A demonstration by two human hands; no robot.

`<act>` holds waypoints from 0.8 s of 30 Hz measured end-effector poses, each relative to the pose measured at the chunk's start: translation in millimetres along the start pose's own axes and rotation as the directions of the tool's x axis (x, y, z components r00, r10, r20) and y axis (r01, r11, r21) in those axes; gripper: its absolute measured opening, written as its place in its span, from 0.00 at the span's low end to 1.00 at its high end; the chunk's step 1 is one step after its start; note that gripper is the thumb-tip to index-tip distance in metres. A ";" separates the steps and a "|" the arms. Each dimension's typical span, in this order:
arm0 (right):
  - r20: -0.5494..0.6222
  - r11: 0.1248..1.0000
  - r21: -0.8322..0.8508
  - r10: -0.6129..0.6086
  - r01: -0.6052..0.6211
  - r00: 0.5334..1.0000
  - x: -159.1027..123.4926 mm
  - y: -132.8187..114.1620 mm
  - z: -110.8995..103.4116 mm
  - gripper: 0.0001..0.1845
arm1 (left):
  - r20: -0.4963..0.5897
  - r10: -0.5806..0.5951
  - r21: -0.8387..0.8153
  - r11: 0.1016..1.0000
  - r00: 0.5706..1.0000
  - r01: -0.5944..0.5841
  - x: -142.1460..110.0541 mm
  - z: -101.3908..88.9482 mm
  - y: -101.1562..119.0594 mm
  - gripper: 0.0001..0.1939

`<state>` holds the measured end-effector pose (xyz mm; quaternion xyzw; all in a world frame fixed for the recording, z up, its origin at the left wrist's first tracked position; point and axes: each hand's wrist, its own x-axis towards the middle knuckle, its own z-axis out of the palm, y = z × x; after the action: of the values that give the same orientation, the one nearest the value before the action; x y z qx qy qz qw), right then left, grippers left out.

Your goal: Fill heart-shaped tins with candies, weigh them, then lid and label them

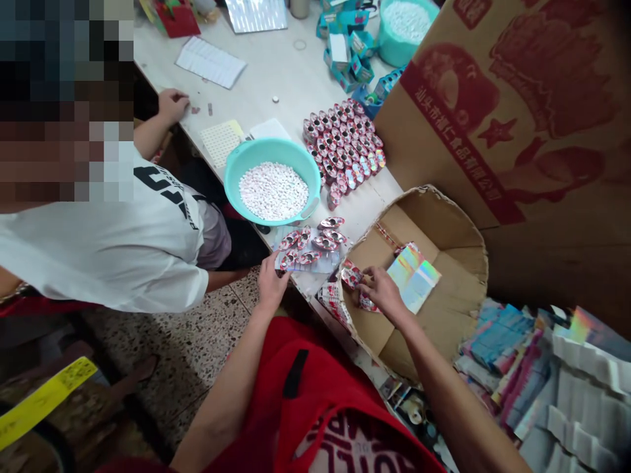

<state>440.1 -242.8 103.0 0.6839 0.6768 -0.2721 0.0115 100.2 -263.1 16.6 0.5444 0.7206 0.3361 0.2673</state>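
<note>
My left hand [271, 281] rests at the table's near edge, its fingers pinching a red and silver foil wrapper [287, 261] beside a small heap of like wrappers [315, 240]. My right hand [382, 291] reaches into an open cardboard box [456, 223]. Its fingers are closed on a few of the same foil pieces [351, 272]. Holographic cards [413, 274] lie on the box floor just right of that hand.
A teal bowl of white tablets [273, 187] sits left of packed rows of foil pieces [345, 141]. A second teal bowl [404, 26] and teal cartons [348, 56] lie farther back. A large printed carton [517, 98] leans at right. A person in a white shirt [128, 236] sits left.
</note>
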 end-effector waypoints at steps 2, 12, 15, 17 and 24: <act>0.038 0.999 -0.024 -0.021 0.022 0.999 0.9 3.7 6.6 0.17 | -0.015 -0.001 0.046 0.999 1.000 0.002 -0.4 -12.0 -3.2 0.29; 0.121 0.997 0.044 0.054 -0.060 0.991 4.0 7.2 23.5 0.26 | -0.025 0.014 0.115 0.993 1.000 -0.011 3.4 -14.8 -3.0 0.19; 0.107 0.999 0.004 0.039 -0.039 0.994 5.6 4.9 19.7 0.24 | -0.004 0.008 0.126 0.992 1.000 -0.008 0.5 -5.5 -1.7 0.18; 0.086 1.000 -0.015 0.021 -0.020 0.996 7.1 4.2 18.3 0.24 | 0.009 0.003 0.138 0.990 1.000 -0.004 0.4 0.7 -1.4 0.19; 0.042 1.000 0.001 0.017 -0.017 0.999 9.5 1.9 18.5 0.26 | 0.045 -0.007 0.157 0.988 0.999 0.000 3.4 14.7 -1.0 0.19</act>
<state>434.6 -241.4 82.8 0.6837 0.6704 -0.2870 0.0274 109.7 -257.2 6.5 0.5699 0.7395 0.2655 0.2405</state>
